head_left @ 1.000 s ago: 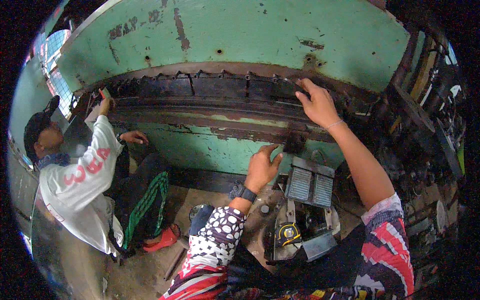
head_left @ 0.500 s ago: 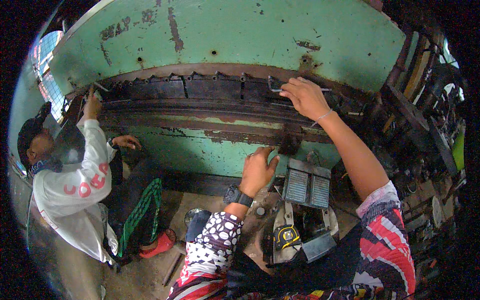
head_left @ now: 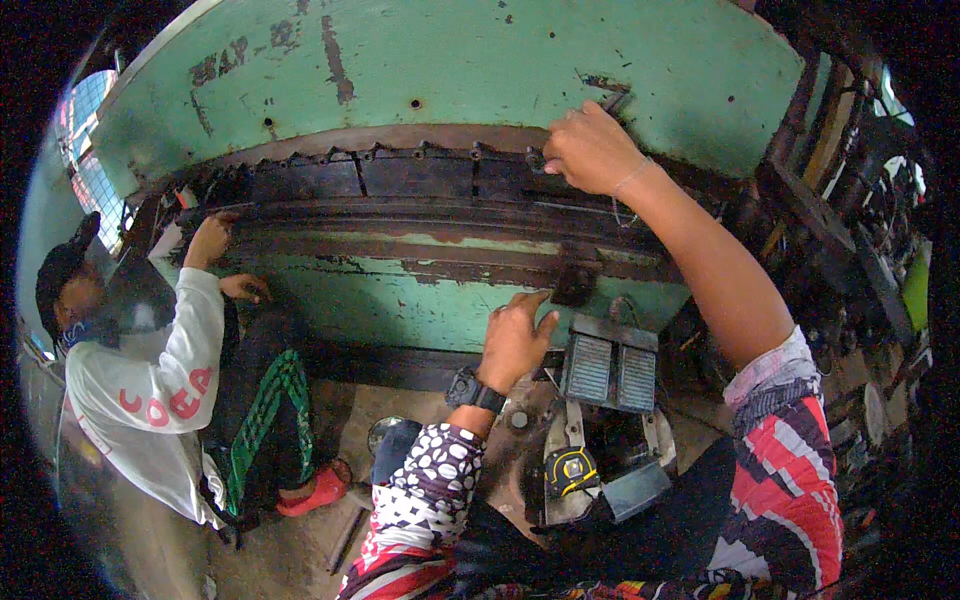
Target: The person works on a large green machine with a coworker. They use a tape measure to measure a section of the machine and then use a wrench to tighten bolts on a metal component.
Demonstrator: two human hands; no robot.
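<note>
Two hands of mine are out before me, past a yellow-and-black tape measure (head_left: 571,470) that lies near the foot of a pedal pair (head_left: 610,372). My left hand (head_left: 516,338) hangs just beside the pedals, its fingers loosely bent and thumb held apart; I see nothing in it. Near its fingertips is a dark block (head_left: 572,286) on the machine's lower front. Off to my left a co-worker (head_left: 150,390) in a white top reaches toward the machine with both hands. Farther out, my right hand (head_left: 595,150) is closed around a grey metal key (head_left: 616,101), whose end shows past my knuckles. My thumb side is right by a bolt (head_left: 535,157) on the dark bar (head_left: 420,178); whether the key meets that bolt, I cannot tell. Behind rises the scuffed green panel (head_left: 480,60).
</note>
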